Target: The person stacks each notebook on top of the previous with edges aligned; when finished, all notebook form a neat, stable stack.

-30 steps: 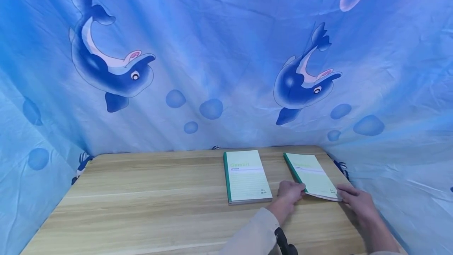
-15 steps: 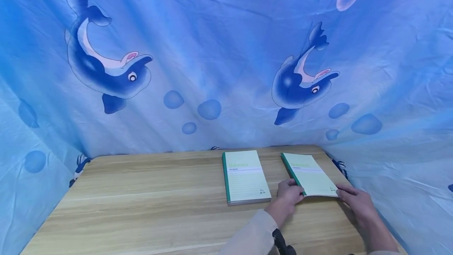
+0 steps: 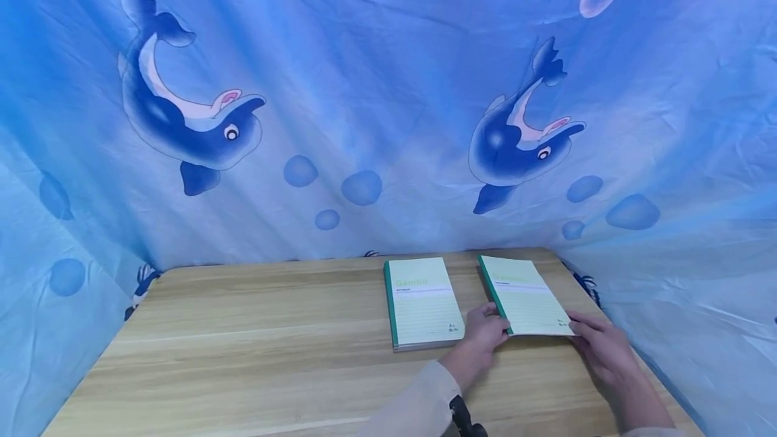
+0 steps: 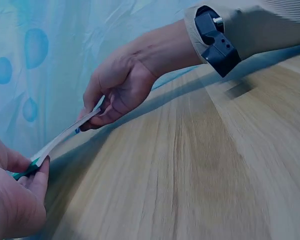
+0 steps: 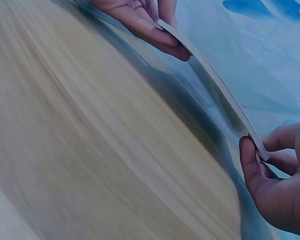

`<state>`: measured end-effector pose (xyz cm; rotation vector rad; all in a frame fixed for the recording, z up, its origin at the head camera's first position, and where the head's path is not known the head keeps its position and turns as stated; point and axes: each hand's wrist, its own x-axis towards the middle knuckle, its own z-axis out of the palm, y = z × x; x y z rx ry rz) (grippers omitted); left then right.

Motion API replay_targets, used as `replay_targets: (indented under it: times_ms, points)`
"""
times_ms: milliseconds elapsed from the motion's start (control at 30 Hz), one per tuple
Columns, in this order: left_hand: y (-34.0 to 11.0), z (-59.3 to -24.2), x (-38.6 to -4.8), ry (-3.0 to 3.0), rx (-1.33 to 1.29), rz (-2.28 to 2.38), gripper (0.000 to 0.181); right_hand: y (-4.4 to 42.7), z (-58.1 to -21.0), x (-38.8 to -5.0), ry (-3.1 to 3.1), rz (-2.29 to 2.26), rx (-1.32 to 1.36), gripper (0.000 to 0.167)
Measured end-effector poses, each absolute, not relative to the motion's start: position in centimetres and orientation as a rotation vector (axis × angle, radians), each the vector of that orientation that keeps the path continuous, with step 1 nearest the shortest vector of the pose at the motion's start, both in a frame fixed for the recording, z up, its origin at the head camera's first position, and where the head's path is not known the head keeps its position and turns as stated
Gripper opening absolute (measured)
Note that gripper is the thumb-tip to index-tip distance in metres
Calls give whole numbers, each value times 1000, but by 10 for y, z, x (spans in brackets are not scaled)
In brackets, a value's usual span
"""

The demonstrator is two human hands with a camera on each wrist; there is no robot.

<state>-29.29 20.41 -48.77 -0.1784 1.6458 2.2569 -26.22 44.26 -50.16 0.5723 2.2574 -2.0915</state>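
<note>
A pale green notebook (image 3: 527, 295) with a dark green spine is held between both hands at the table's right side. My left hand (image 3: 483, 329) pinches its near left corner at the spine, thumb on top. On the near right corner, my right hand (image 3: 602, 342) pinches the cover edge. In the right wrist view the notebook (image 5: 220, 82) bows slightly and its near edge is raised off the table, with a shadow beneath. Left of it, a matching notebook (image 3: 423, 302) lies flat, apparently on top of another, close to my left hand.
The wooden table (image 3: 255, 336) extends far to the left. A blue curtain (image 3: 364, 100) printed with dolphins hangs behind its back edge and along both sides. A dark wrist device (image 4: 217, 42) is strapped over the right sleeve.
Both hands have shifted slightly left with the held notebook. Its near edge has come up off the table, and its far end has moved a little up and left. The other notebook stays put.
</note>
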Motion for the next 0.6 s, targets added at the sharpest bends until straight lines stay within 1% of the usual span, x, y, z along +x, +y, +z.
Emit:
replay_targets:
  times_ms: [133, 167, 233, 333, 367, 467, 600]
  points:
    - [191, -481, -288, 1643, -108, 2271, 52, 431, -492, -261, 2225, -2126, 573, 63]
    - [189, -478, -287, 1646, -78, 2274, 52, 429, -489, -259, 2212, -2137, 569, 60]
    - [186, -472, -284, 1635, -32, 2286, 52, 427, -484, -255, 2175, -2179, 580, 49]
    - [182, -461, -281, 1617, 13, 2307, 50, 424, -477, -250, 2122, -2274, 531, 29]
    - [180, -458, -280, 1620, 30, 2305, 50, 422, -475, -249, 2098, -2311, 509, 25]
    - [168, -450, -280, 1629, 44, 2297, 51, 415, -470, -247, 2077, -2377, 405, 23]
    - [146, -446, -283, 1671, 69, 2244, 53, 400, -462, -247, 2102, -2381, 365, 22]
